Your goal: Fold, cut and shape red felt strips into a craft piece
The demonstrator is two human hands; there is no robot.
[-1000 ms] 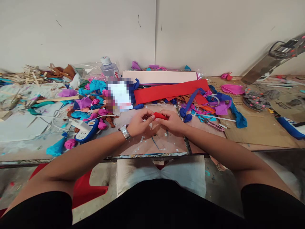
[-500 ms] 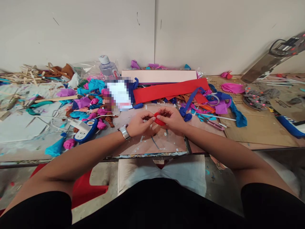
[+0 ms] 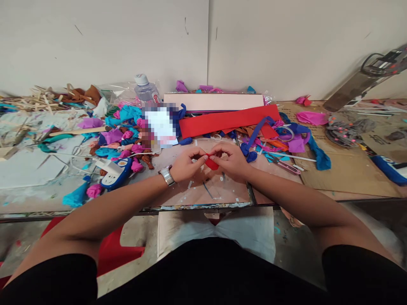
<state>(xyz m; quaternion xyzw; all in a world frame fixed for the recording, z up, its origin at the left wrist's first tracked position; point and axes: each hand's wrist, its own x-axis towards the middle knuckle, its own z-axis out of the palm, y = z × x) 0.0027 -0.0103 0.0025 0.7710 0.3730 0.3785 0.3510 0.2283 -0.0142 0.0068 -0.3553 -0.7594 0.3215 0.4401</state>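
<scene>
Between my fingertips is a small piece of red crepe paper (image 3: 212, 163), held above the table near the middle of the view. My left hand (image 3: 190, 164), with a metal watch (image 3: 167, 176) on its wrist, pinches the left side of the piece. From the right, my right hand (image 3: 231, 160) pinches its upper edge with thumb and index finger. Part of the red paper is hidden behind the fingers. Just beyond my hands lies a long folded strip of red crepe paper (image 3: 229, 120).
Crumpled coloured paper pieces (image 3: 124, 114), a bottle (image 3: 148, 89) and a power strip (image 3: 116, 173) lie on the left. On the right are scissors (image 3: 288, 166), blue strips (image 3: 314, 152) and a cardboard sheet (image 3: 330, 178). The table's front edge (image 3: 203, 206) runs before my lap.
The red piece has turned slightly between my fingers, and its lower part now hangs below the fingertips. Both hands stay in nearly the same place; the view has shifted a little.
</scene>
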